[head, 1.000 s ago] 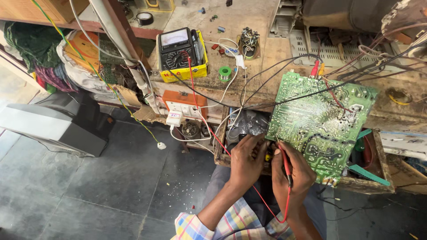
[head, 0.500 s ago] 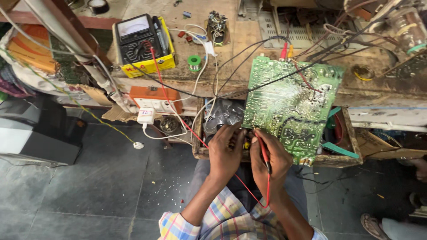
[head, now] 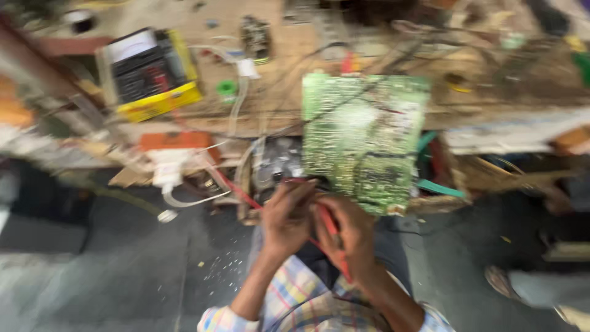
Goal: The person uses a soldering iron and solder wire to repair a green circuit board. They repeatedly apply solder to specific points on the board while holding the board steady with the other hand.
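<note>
Hands [head: 319, 224] hold red probe [head: 329, 224] beside green circuit board [head: 362, 138].

Both forearms are extended forward from checked sleeves and are drawn together just below the lower edge of the green circuit board [head: 362, 138]. The left hand [head: 289, 218] is held just below the board's lower left corner, with its fingers curled inward and its back turned up. The right hand [head: 350, 237] is set beside it, touching or nearly touching, under the board's bottom edge. Its grip is closed around a red probe [head: 329, 224]. Finer finger detail is lost to blur.
</note>
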